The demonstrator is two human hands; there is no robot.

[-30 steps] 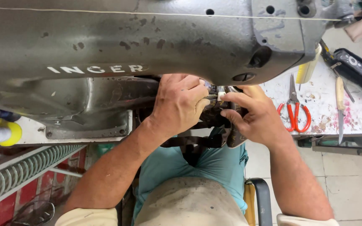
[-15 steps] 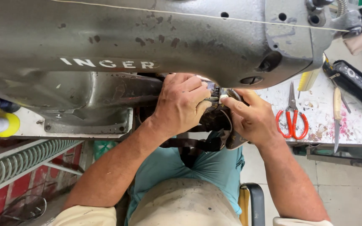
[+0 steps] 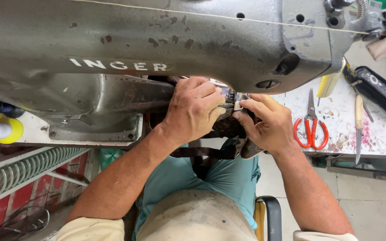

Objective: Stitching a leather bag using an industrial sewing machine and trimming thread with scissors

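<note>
A big grey metal sewing machine (image 3: 166,40) fills the top of the head view. Under its arm, my left hand (image 3: 193,109) grips a dark brown leather piece (image 3: 226,127) from the left. My right hand (image 3: 266,122) pinches the same piece from the right, fingertips close to the needle area (image 3: 233,99). A dark strap (image 3: 202,152) hangs from the piece across my lap. The part of the piece beneath the machine head is hidden.
Red-handled scissors (image 3: 310,127), a knife with a pale handle (image 3: 358,125), a yellow tool (image 3: 329,82) and a black case (image 3: 378,89) lie on the stained white table at right. A white thread spool with yellow rim (image 3: 1,128) sits at left.
Both hands stay on the leather piece under the machine; the view has shifted slightly. The fingers have made only small adjustments.
</note>
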